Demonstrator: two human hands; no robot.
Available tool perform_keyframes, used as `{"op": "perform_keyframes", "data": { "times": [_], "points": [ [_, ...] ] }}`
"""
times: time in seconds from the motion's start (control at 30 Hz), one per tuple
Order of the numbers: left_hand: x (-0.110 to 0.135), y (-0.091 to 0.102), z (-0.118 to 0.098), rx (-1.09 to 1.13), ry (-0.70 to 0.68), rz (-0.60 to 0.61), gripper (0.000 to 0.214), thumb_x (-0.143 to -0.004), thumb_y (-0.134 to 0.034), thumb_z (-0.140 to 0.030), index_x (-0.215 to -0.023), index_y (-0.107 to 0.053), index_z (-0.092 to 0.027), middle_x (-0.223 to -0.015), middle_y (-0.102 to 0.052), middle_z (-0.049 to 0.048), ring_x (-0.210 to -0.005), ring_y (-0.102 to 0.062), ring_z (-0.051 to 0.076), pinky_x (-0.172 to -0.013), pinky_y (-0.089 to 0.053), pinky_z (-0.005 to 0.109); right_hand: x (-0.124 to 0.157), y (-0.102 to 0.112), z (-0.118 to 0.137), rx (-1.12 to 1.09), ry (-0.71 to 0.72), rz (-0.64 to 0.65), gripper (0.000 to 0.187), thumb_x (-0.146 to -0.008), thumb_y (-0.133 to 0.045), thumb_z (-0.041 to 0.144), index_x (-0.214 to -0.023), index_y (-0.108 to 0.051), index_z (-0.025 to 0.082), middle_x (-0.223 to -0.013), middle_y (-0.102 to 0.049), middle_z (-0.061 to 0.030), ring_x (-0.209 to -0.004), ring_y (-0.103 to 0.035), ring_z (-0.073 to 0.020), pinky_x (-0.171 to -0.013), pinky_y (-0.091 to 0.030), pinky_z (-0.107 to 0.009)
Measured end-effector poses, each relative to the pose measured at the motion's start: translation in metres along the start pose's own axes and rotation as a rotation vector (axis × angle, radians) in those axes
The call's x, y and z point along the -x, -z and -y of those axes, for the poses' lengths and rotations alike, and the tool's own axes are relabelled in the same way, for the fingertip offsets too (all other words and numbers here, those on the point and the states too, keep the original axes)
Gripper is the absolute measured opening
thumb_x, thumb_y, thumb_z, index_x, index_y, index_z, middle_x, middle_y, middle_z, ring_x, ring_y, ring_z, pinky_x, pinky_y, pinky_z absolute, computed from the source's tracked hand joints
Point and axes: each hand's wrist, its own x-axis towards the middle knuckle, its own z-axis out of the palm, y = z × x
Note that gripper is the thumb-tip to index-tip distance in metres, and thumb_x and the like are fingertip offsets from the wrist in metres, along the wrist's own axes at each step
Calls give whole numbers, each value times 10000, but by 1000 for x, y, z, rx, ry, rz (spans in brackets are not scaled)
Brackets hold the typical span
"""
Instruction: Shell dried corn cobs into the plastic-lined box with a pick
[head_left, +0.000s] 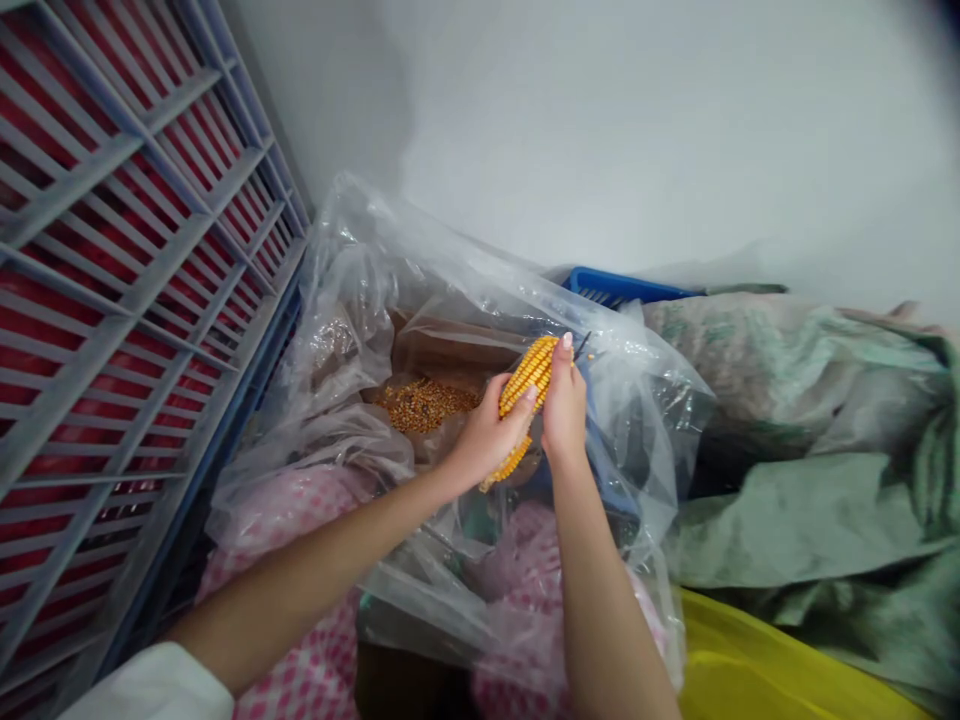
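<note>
Both of my hands grip one yellow ear of corn (531, 372) above an opened clear plastic bag (480, 265). My left hand (491, 435) wraps round its lower left side, thumb on the kernels. My right hand (564, 405) closes on the right side near the upper end, thumb pointing up. A thin dark tip sticks out beyond the right thumb, too small to name. Below the hands, loose corn kernels (424, 403) lie in a heap inside the bag, left of the ear.
A grey slatted crate (142, 325) with red behind its slats rises on the left. A blue basket (626, 287) stands behind the bag by the white wall. Greenish woven sacks (817, 510) and a yellow sheet-like thing (765, 670) lie on the right. Pink-checked cloth (300, 600) covers my legs.
</note>
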Motion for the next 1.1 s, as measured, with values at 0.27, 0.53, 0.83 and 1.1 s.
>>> {"op": "perform_keyframes", "data": {
  "times": [0.27,0.53,0.83,1.1],
  "points": [
    [1,-7,3,23,-27,-165,386,-835,-421,-441,-1122,-453,-186,-1029,-620,68,-948,-585,155,-815,-445,261,4,-5,0,-53,-43,125,567,-726,-391,678,-812,-605,160,-652,-579,-13,-614,-516,-141,-565,-390,-259],
    [3,-10,2,42,-49,-161,367,-839,-423,-428,-1120,-466,-195,-1096,-599,61,-979,-572,149,-849,-432,259,0,-14,-3,-123,-1,50,488,-763,-368,609,-804,-583,172,-704,-576,-17,-674,-531,-145,-600,-411,-263],
    [6,-8,0,100,-37,-108,352,-845,-408,-429,-1075,-488,-175,-1116,-593,68,-1018,-558,151,-859,-427,250,-1,-10,-2,-193,44,39,368,-761,-429,524,-740,-548,177,-680,-528,15,-669,-486,-124,-644,-399,-255],
    [4,-3,-13,267,99,-42,323,-834,-417,-429,-995,-522,-169,-995,-619,50,-897,-588,137,-779,-461,240,0,-5,-2,-58,56,33,459,-795,-357,576,-802,-578,174,-714,-563,5,-666,-486,-128,-633,-381,-254]
  ]
}}
